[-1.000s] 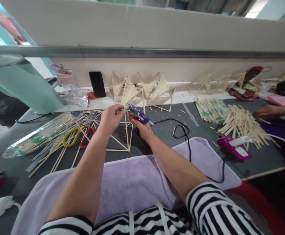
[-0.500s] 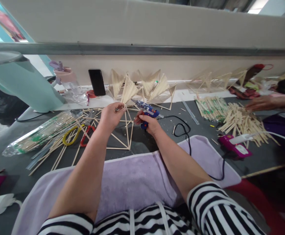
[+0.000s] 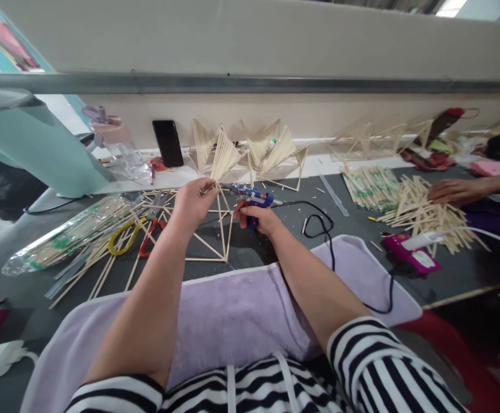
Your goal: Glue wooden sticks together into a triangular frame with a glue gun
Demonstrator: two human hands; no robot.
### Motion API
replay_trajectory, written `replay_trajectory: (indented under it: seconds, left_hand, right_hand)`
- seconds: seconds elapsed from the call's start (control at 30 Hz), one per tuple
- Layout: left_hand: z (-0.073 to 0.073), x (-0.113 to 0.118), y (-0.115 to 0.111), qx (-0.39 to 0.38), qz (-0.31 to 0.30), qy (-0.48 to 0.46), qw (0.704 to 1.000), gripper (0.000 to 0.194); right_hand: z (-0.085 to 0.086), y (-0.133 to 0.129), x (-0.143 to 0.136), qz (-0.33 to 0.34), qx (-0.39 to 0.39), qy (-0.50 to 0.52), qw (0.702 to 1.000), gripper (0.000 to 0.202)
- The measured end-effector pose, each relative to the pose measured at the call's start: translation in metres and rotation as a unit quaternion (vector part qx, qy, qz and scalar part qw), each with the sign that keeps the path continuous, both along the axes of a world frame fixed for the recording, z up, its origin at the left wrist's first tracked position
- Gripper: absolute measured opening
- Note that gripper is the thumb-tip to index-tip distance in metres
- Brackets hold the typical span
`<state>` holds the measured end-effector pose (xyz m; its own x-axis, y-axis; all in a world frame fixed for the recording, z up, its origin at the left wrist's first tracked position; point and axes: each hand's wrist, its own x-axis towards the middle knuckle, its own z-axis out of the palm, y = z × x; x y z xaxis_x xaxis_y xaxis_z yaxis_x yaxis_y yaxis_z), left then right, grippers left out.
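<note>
My right hand [image 3: 256, 218] is wrapped round a blue glue gun [image 3: 256, 197], its nozzle pointing left at the upper joint of a wooden stick frame [image 3: 225, 235]. At that joint my left hand [image 3: 196, 198] is closed, thumb and fingers pinched together close to the nozzle tip. What the pinch holds is too small and hidden to name. The frame is built of thin sticks in triangles and stands on the dark table. Fanned rows of sticks [image 3: 226, 152] rise just behind the joint.
Left lie scissors with yellow and red handles [image 3: 123, 238], loose sticks and a bagged stick bundle [image 3: 73, 232]. A phone [image 3: 168, 143] leans on the wall. Right are a clear ruler [image 3: 334, 195], a stick pile [image 3: 426, 212] with another person's hand [image 3: 452, 191], and a magenta power strip [image 3: 411, 252].
The glue gun has shifted slightly left and down, its nozzle now close to the joint by my left fingers. The other person's hand has moved a little onto the stick pile.
</note>
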<state>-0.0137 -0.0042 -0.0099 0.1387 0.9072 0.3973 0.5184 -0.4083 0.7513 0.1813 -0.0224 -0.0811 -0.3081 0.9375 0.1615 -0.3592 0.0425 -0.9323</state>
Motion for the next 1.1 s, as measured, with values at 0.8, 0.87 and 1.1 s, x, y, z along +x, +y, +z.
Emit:
replay_trajectory:
  seconds: [0.8, 0.87, 1.1]
  left_hand:
    - [0.0009, 0.0004, -0.0012, 0.000, 0.005, 0.006, 1.000, 0.029]
    - [0.0000, 0.0003, -0.0006, 0.000, 0.007, 0.004, 1.000, 0.029]
    - [-0.0022, 0.0001, 0.0009, 0.000, 0.004, -0.001, 1.000, 0.028]
  right_hand:
    - [-0.0048, 0.0018, 0.0002, -0.011, -0.004, 0.003, 1.000, 0.016]
    - [-0.0042, 0.0012, -0.0001, -0.015, -0.005, 0.002, 1.000, 0.016]
    - [-0.0043, 0.0017, -0.0019, -0.041, 0.004, 0.004, 0.999, 0.013]
